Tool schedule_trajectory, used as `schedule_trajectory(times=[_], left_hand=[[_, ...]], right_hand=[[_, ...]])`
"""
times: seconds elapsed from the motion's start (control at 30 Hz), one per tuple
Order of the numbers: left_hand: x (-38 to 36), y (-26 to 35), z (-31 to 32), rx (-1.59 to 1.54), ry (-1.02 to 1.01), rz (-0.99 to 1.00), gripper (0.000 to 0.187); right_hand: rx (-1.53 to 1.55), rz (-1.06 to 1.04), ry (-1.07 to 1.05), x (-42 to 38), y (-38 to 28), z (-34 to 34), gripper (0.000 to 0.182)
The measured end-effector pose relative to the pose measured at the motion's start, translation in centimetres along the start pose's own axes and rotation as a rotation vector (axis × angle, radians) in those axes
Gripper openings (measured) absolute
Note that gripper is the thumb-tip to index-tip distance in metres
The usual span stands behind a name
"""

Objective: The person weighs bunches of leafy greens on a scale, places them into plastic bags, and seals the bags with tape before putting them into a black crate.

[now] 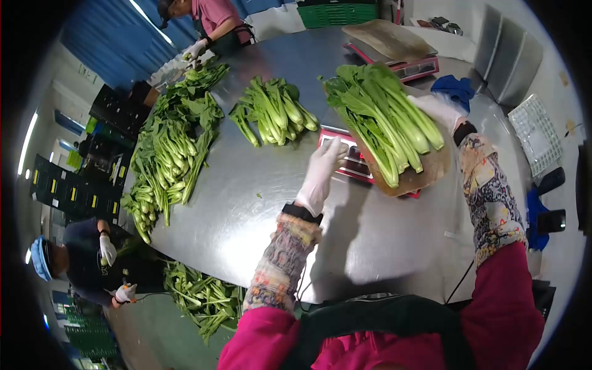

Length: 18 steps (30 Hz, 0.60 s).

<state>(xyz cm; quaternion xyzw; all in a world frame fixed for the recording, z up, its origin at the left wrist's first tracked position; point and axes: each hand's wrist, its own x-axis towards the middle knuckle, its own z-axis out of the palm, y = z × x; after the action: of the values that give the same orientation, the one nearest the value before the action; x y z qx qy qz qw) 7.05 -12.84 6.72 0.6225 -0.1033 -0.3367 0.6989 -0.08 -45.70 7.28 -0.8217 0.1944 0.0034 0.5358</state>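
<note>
Head camera view: we see our two gloved hands over a metal table [246, 203], with a batch of leafy greens [394, 117] between and beyond them. The greens lie on the brown pan [436, 172] of a red scale [353, 163], leaves toward the far side and pale stalks pointing back to us, some reaching the pan's near edge.

Our left hand [324, 169] is at the scale's display side, its fingers bent; we cannot tell whether its grip is together or apart, and no vegetable shows in it. Our right hand [439, 110] is at the right side of the greens, its fingertips close to the stalks and leaves; we cannot tell the state of its grip, nor whether it touches them.

To the left of the scale, we have a smaller bunch [277, 114] resting on the table, and farther left a long heap [176, 142] along the edge. Beyond the greens stands a second scale [419, 69] with a brown board [388, 40] on top, and a blue cloth [455, 89] lies near it. We also see a person [213, 21] in pink at the far side, and another person [80, 259] in a blue hat at lower left, near more greens [200, 296] below the table edge.
</note>
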Motion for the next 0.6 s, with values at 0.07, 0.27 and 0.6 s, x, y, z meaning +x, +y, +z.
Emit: schedule_trajectory(times=[0.07, 0.27, 0.6], left_hand=[[2.3, -1.0, 0.2, 0.071, -0.066, 0.021, 0.056], [-1.4, 1.3, -3.8, 0.540, -0.217, 0.139, 0.051], [-7.3, -12.0, -9.5, 1.468, -0.038, 0.780, 0.018]], right_hand=[[-0.031, 0.044, 0.016, -2.2, -1.3, 3.1, 0.055], [0.486, 0.121, -0.041, -15.2, -3.8, 14.8, 0.047], [0.663, 0.326, -0.426, -27.5, -3.4, 33.1, 0.038]])
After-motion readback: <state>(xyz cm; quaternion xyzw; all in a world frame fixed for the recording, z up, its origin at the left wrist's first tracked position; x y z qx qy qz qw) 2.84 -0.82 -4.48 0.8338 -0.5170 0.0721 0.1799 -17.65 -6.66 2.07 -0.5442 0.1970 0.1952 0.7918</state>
